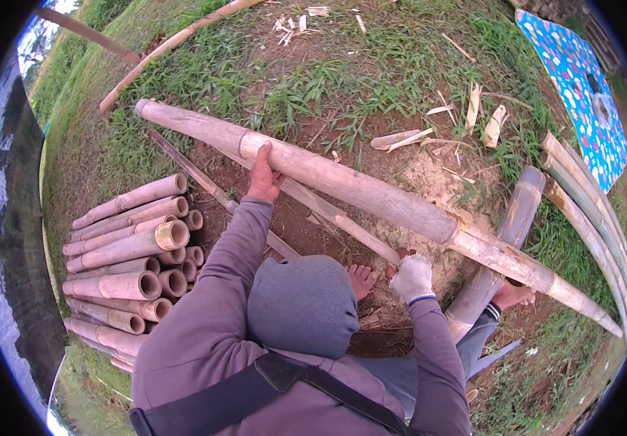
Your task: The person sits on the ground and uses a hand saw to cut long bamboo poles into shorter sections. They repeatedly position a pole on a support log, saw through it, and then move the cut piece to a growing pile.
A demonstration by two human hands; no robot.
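Note:
A long, thick bamboo pole (350,185) runs slantwise across the view, from far left to near right. My bare left hand (264,174) grips it toward its far left part, thumb on top. The pole's right part crosses over a thicker greyish bamboo log (520,207). My right hand (413,279), in a white glove, is closed beside the near end of a thinner bamboo length (328,211) under the pole. What its fingers hold is hidden. Pale sawdust (430,178) covers the soil beyond the pole.
Cut bamboo tubes (121,261) are stacked at left. Long bamboo poles (597,232) lie at right, near a blue patterned sheet (579,94). A pointed blade (496,357) shows beside my leg. Bamboo scraps (473,109) lie on the grass. My bare foot (361,280) is near the pole.

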